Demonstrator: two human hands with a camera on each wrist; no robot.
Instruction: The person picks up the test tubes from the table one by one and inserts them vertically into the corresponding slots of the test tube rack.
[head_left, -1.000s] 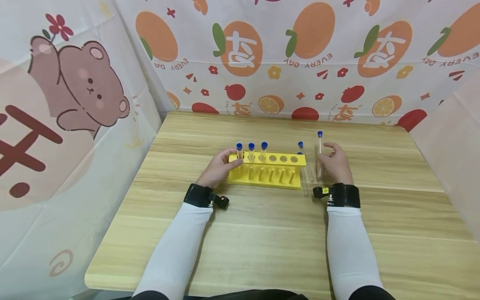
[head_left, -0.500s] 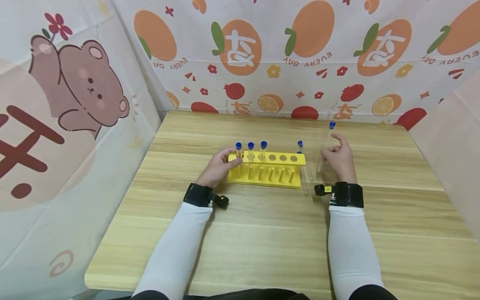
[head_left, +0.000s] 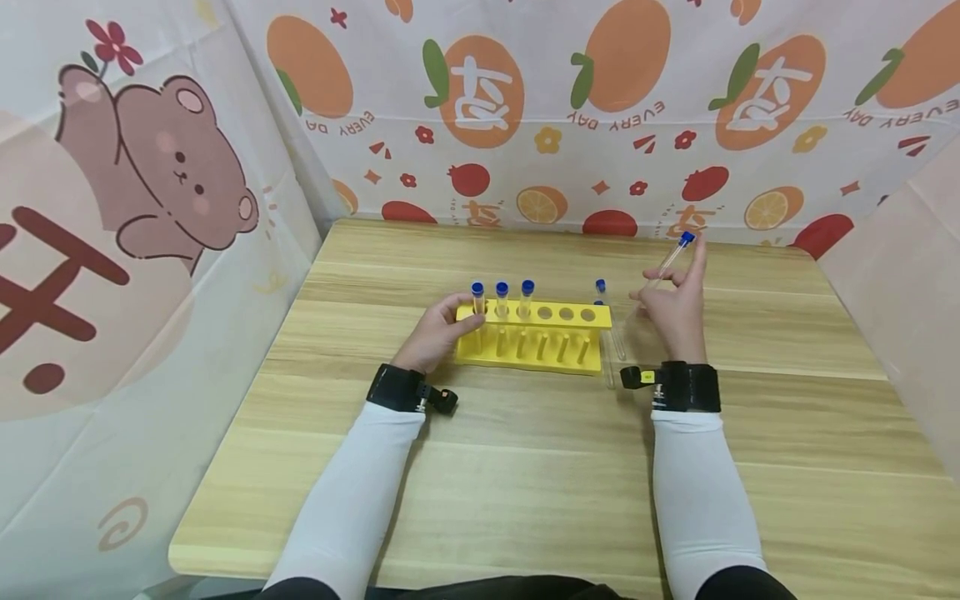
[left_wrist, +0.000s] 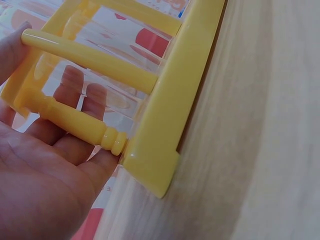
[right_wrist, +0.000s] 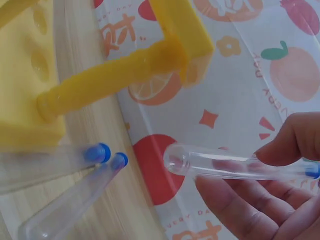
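A yellow test tube rack (head_left: 532, 362) stands on the table, three blue-capped test tubes (head_left: 502, 302) upright in its left holes. My left hand (head_left: 431, 333) grips the rack's left end, its fingers around the end post in the left wrist view (left_wrist: 75, 122). Off the table to the right of the rack, my right hand (head_left: 677, 312) pinches another clear test tube (right_wrist: 225, 164) between thumb and fingers. That tube tilts, its blue cap up near the forefinger; its rounded bottom points toward the rack side. Two more capped tubes (right_wrist: 65, 195) lie beside the rack's right end.
The light wooden table (head_left: 525, 467) has its back edge against a fruit-print cloth (head_left: 547, 100). A bear-print cloth (head_left: 180, 183) hangs at the left. The two loose tubes lie close between the rack and my right hand.
My right hand has lifted the test tube and moved slightly right, then turned it from near upright to a slant. My left hand stays on the rack.
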